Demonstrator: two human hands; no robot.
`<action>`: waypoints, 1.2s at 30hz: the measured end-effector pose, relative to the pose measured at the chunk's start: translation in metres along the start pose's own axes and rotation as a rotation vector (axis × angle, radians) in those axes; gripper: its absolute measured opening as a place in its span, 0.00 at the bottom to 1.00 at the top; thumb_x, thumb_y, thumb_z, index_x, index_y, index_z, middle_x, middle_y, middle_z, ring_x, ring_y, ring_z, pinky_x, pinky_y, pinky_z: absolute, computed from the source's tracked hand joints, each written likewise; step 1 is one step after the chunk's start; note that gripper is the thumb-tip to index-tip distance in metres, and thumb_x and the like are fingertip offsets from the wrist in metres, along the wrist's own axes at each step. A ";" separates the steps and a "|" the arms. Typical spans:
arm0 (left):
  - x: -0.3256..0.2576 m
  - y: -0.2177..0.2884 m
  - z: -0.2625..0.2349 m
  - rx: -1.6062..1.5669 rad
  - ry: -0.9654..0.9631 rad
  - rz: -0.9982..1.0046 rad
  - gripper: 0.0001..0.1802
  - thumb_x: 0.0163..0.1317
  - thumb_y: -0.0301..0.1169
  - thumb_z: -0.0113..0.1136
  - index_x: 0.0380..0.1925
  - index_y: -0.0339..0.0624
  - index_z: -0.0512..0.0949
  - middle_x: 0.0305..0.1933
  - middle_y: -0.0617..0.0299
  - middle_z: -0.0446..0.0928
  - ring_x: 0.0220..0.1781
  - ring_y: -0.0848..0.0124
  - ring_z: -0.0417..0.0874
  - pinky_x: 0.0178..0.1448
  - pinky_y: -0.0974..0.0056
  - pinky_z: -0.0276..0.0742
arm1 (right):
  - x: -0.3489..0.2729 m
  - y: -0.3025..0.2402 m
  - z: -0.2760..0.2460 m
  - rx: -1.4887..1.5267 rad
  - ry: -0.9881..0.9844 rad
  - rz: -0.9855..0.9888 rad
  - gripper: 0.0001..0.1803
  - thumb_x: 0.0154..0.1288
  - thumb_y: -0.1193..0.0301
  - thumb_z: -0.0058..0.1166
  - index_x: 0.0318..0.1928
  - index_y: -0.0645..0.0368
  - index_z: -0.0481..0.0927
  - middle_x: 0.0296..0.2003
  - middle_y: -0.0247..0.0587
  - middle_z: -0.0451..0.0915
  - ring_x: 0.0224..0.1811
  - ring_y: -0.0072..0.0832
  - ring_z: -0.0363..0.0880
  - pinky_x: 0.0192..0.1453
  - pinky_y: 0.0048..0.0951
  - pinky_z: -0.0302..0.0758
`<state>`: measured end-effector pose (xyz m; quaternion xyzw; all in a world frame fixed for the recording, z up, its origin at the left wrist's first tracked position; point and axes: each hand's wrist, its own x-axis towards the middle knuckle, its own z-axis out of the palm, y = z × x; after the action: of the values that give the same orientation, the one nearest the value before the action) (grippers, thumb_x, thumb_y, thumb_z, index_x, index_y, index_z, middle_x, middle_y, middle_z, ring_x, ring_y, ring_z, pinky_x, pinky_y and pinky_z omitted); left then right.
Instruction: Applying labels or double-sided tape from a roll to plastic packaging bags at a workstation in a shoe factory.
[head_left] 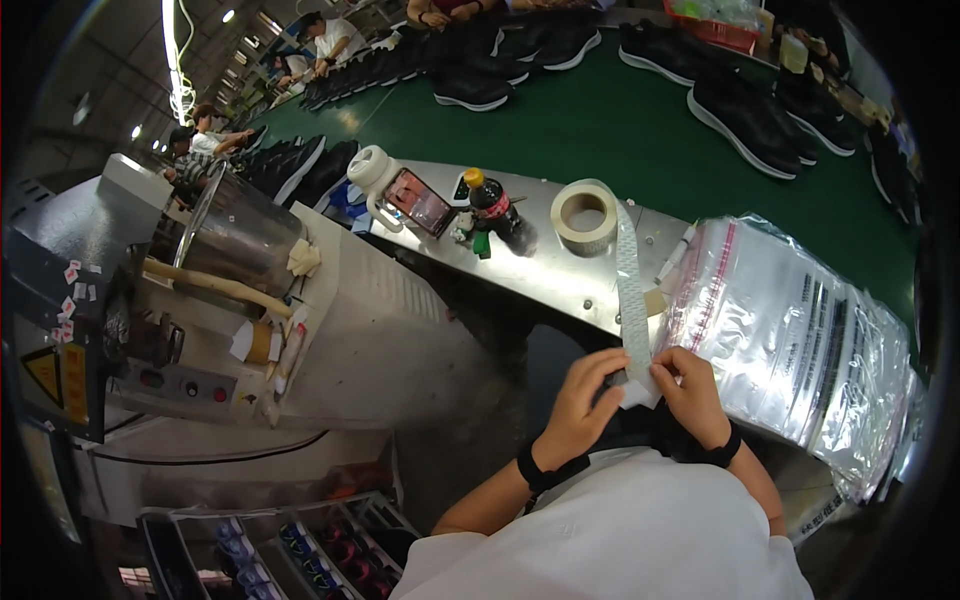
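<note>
A roll of pale stickers lies on the metal ledge in front of me. From it a long sticker strip runs down toward my lap. My left hand pinches the left side of the strip's lower end, thumb and fingers close together. At the right side, my right hand has thumb and forefinger pressed on the same end. A white piece of the strip shows between the two hands. Both wrists wear black bands. The fingertips partly hide the strip's edges.
Right of my hands lies a stack of see-through plastic bags. A cola bottle, a phone and a white jug stand on the metal ledge. Black shoes line the green belt. A machine stands left.
</note>
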<state>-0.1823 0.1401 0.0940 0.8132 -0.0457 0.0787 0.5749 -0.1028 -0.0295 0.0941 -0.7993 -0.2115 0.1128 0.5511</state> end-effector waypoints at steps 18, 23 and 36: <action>0.005 -0.015 0.010 -0.980 0.103 -0.164 0.43 0.63 0.58 0.35 0.61 0.25 0.53 0.66 0.46 0.53 0.69 0.56 0.52 0.70 0.53 0.45 | -0.003 0.020 0.010 0.244 0.080 0.156 0.06 0.58 0.73 0.52 0.31 0.64 0.73 0.28 0.39 0.72 0.28 0.28 0.70 0.35 0.27 0.68; 0.033 -0.003 0.008 -0.945 0.064 -0.079 0.44 0.62 0.60 0.34 0.61 0.27 0.53 0.65 0.48 0.56 0.66 0.58 0.57 0.70 0.53 0.48 | -0.030 0.026 -0.035 -0.168 -0.119 0.089 0.07 0.54 0.73 0.55 0.30 0.62 0.73 0.28 0.43 0.72 0.30 0.41 0.70 0.38 0.36 0.68; 0.110 -0.062 0.139 -1.497 -0.039 -0.406 0.42 0.64 0.59 0.31 0.60 0.27 0.53 0.64 0.49 0.53 0.66 0.58 0.54 0.71 0.56 0.47 | -0.008 0.067 -0.048 -0.922 0.638 0.086 0.12 0.49 0.70 0.57 0.32 0.62 0.71 0.38 0.45 0.69 0.47 0.41 0.65 0.55 0.51 0.57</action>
<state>-0.0533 0.0313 0.0110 0.2018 0.0532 -0.0945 0.9734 -0.0759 -0.0941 0.0490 -0.9599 -0.0289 -0.2162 0.1760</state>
